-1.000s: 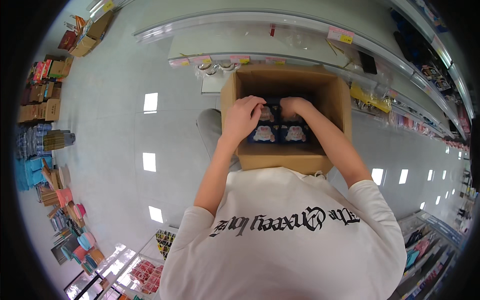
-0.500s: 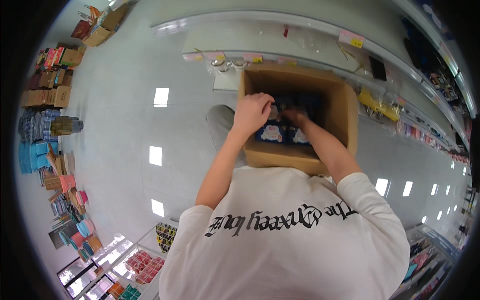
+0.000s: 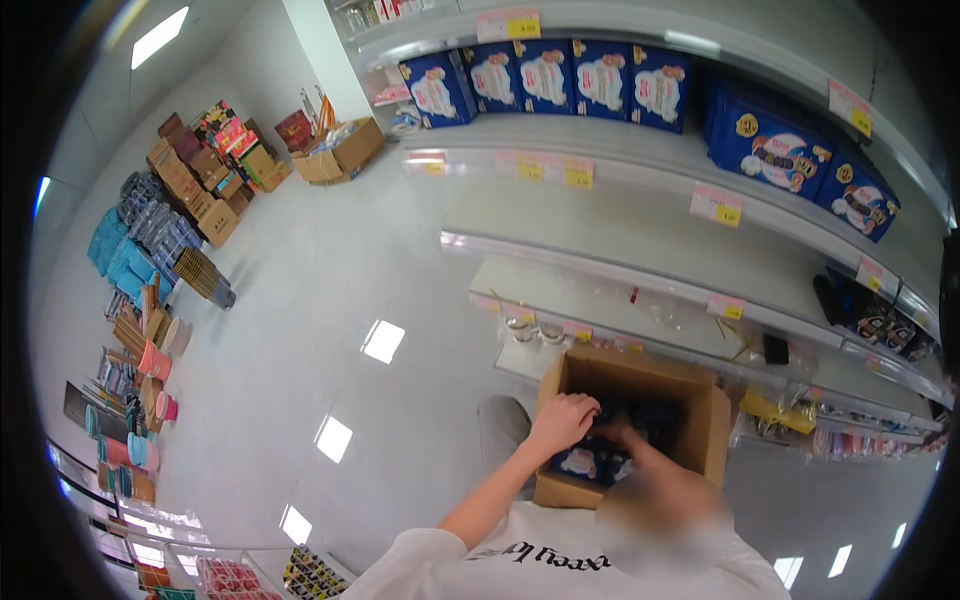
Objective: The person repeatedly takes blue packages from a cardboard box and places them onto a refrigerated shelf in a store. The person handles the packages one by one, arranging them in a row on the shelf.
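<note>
An open cardboard box (image 3: pixel 712 430) stands in front of me with dark blue printed packages (image 3: pixel 580 462) inside it. My left hand (image 3: pixel 566 422) is over the box's left side, its fingers curled down toward the packages; what they close on is hidden. Deeper in the box is my right hand (image 3: pixel 622 434), among the packages, with its fingers dim and blurred. A round blur covers part of my right forearm.
Blue packages (image 3: pixel 545 78) stand in a row on the upper shelf, with larger blue packs (image 3: pixel 775 150) to their right. Lower shelves (image 3: pixel 600 235) run behind the box. Stacked cartons (image 3: pixel 190 175) and pink buckets (image 3: pixel 153 360) line the left wall beyond the grey floor (image 3: pixel 300 300).
The view has tilted up, bringing the stocked upper shelf into sight, and the box now appears lower in the picture. Both hands stay at the box, the right still inside.
</note>
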### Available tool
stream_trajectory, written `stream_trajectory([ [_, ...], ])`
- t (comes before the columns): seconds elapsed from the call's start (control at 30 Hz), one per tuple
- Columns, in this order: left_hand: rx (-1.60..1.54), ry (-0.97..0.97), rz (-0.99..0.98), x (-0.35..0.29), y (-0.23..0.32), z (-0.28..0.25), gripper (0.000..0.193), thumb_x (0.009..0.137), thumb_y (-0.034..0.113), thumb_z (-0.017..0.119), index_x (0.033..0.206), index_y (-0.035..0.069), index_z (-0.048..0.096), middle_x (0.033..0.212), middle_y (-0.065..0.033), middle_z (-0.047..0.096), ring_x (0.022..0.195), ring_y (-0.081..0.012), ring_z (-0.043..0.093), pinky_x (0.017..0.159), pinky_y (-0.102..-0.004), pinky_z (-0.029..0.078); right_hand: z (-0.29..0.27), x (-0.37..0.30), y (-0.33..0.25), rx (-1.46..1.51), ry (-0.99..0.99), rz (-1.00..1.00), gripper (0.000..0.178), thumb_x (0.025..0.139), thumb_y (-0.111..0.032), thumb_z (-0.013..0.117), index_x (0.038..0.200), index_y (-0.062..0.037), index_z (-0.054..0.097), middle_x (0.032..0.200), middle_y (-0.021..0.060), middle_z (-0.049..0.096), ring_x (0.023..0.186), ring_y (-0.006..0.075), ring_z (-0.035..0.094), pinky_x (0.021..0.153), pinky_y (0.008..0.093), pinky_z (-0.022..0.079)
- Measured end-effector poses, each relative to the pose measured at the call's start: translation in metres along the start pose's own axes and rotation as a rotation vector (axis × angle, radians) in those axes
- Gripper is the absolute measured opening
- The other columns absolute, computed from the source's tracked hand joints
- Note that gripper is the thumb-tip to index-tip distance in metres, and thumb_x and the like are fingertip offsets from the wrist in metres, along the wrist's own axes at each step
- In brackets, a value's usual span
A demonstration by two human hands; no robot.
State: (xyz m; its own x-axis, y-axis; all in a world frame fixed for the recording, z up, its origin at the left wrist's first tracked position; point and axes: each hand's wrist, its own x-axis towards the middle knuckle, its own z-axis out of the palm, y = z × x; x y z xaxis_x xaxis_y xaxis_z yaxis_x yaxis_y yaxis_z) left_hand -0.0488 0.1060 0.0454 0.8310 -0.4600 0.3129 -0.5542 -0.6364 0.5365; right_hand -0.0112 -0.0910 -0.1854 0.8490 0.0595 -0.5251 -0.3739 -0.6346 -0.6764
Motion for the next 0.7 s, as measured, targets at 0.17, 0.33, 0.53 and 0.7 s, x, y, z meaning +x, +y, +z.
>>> stream_trajectory([
  [0.17, -0.198, -0.065, -0.03, 0.004, 0.015, -0.018, 0.076, 0.075, 0.031, 0.08, 0.14, 0.011, 0.045, 0.117, -0.0112, 0.062, 0.104, -0.0306, 0.061, 0.09, -0.0411, 0.049, -0.088, -0.087, -0.127, -0.804, -0.095, -0.103, 0.088, 0.054, -0.043, 0.086, 0.126, -0.0035, 0.054, 0.112, 0.0191, 0.068, 0.105, 0.0337, 0.066, 0.087, 0.0435, 0.054],
  [0.33, -0.291, -0.076, 0.054, 0.008, 0.017, -0.025, 0.101, 0.066, 0.035, 0.085, 0.149, 0.011, 0.032, 0.134, -0.0168, 0.053, 0.121, -0.0368, 0.052, 0.103, -0.0433, 0.042, -0.16, -0.174, -0.17, -0.571, -0.148, -0.349, 0.088, 0.056, -0.042, 0.085, 0.129, -0.0065, 0.053, 0.109, 0.0186, 0.069, 0.101, 0.0346, 0.067, 0.086, 0.0422, 0.053],
  [0.53, -0.735, -0.036, -0.211, 0.009, 0.029, -0.035, 0.089, 0.07, 0.025, 0.087, 0.142, 0.002, 0.04, 0.125, -0.0136, 0.059, 0.116, -0.0206, 0.058, 0.099, -0.0342, 0.046, -0.198, -0.234, -0.207, -0.194, 0.058, -0.518, 0.097, 0.067, -0.043, 0.085, 0.142, -0.0031, 0.04, 0.126, 0.0232, 0.06, 0.115, 0.0359, 0.06, 0.099, 0.0394, 0.047],
  [0.7, -1.051, 0.341, -0.425, 0.04, 0.022, -0.058, 0.062, 0.081, 0.016, 0.078, 0.133, -0.002, 0.049, 0.115, -0.0125, 0.065, 0.104, -0.0176, 0.063, 0.09, -0.031, 0.051, -0.189, -0.218, -0.223, 0.213, 0.214, -0.747, 0.094, 0.073, -0.027, 0.084, 0.147, -0.0008, 0.032, 0.132, 0.0203, 0.055, 0.119, 0.0298, 0.057, 0.104, 0.0418, 0.043],
])
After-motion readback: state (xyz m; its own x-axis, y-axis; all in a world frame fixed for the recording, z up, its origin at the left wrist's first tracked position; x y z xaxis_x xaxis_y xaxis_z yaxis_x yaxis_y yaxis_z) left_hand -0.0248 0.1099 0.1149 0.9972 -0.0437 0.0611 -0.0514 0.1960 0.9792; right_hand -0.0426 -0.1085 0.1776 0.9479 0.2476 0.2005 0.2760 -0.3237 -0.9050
